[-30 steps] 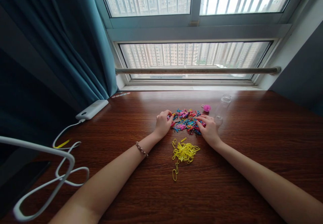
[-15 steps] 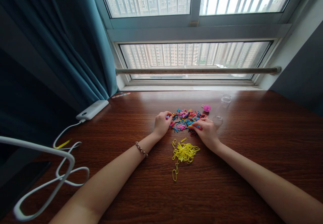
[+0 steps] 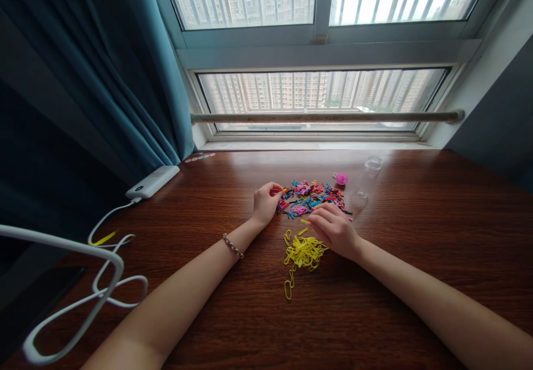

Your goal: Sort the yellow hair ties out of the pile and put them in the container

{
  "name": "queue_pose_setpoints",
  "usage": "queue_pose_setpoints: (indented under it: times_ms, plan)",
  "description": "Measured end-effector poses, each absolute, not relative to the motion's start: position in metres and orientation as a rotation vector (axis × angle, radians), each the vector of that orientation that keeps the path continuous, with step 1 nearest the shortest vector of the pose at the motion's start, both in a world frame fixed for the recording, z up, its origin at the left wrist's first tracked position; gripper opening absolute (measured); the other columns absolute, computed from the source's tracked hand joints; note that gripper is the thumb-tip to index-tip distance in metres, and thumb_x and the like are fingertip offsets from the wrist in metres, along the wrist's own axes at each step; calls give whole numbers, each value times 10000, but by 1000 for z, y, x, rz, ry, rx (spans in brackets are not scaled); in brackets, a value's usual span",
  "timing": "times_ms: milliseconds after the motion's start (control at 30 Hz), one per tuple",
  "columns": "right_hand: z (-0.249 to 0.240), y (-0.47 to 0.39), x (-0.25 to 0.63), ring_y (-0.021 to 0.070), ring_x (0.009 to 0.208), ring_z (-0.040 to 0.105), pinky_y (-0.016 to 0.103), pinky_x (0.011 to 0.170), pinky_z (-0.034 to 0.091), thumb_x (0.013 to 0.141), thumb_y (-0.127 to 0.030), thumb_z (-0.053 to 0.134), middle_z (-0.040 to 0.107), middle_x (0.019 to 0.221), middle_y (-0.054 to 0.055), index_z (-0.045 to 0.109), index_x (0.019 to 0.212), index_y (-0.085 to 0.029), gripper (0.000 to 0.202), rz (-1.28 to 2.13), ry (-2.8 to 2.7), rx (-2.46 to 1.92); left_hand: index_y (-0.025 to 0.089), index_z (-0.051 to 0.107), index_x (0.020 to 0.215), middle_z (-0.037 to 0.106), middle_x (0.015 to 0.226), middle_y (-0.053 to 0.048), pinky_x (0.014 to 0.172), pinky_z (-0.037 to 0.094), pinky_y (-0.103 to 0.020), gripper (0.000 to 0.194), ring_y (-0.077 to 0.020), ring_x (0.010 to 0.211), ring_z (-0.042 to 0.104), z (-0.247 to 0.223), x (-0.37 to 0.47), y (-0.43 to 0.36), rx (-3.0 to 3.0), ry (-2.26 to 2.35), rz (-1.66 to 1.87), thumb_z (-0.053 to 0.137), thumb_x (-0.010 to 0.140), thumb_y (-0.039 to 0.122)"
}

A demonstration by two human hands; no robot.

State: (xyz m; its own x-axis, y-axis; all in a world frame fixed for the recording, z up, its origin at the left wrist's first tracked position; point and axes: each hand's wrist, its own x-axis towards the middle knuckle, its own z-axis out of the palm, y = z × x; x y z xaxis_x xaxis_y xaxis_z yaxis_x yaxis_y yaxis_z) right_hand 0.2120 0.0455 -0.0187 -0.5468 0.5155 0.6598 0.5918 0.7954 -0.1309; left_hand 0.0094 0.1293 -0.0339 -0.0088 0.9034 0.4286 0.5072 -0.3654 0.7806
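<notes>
A heap of multicoloured rubber bands (image 3: 306,196), pink, blue, red and black, lies on the table. My left hand (image 3: 265,203) is at the heap's left edge, thumb and fingers pinched together; a speck of yellow shows by the fingertips, but what they grip is too small to make out. Closer to me, my right hand (image 3: 335,230) pinches a yellow rubber band (image 3: 305,221) between thumb and fingers. Just below that band is a separate pile of yellow rubber bands (image 3: 306,252), its right edge partly covered by the right hand.
Behind the heap lies a pink lid (image 3: 341,179), with a clear jar (image 3: 368,178) to its right. A white power bank (image 3: 153,182) with a looping white cable (image 3: 104,289) occupies the table's left side. A metal rail (image 3: 325,118) crosses the window beyond the table.
My right hand has drawn back from the multicoloured heap towards the yellow pile, carrying a yellow rubber band. My left hand has shifted slightly left.
</notes>
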Motion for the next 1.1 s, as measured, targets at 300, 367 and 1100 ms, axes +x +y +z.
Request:
queue_pose_setpoints:
  times_ms: [300, 367, 1100]
  plan:
    - [-16, 39, 208, 190, 852, 519, 345, 768, 417, 857, -226, 434, 612, 825, 74, 573, 920, -161, 166, -114, -2384, -647, 169, 611, 780, 646, 761, -27, 660, 469, -260, 126, -142, 701, 601, -37, 8, 132, 1912, 1459, 1379, 530, 768, 265]
    - [-20, 48, 213, 200, 879, 514, 359, 798, 415, 856, -184, 419, 616, 856, 81, 576, 948, -164, 183, -58, -2174, -897, 171, 608, 783, 643, 772, -31, 687, 465, -280, 118, -150, 721, 593, -33, 9, 127, 1975, 1428, 1371, 529, 771, 258]
    - [-44, 74, 222, 236, 1009, 435, 416, 892, 339, 785, -84, 430, 650, 1024, 15, 677, 911, -208, 303, 82, -1953, -1363, 179, 604, 883, 635, 873, -44, 805, 440, -309, 183, -170, 859, 552, -34, 26, 112, 2402, 1323, 1112, 452, 797, 126]
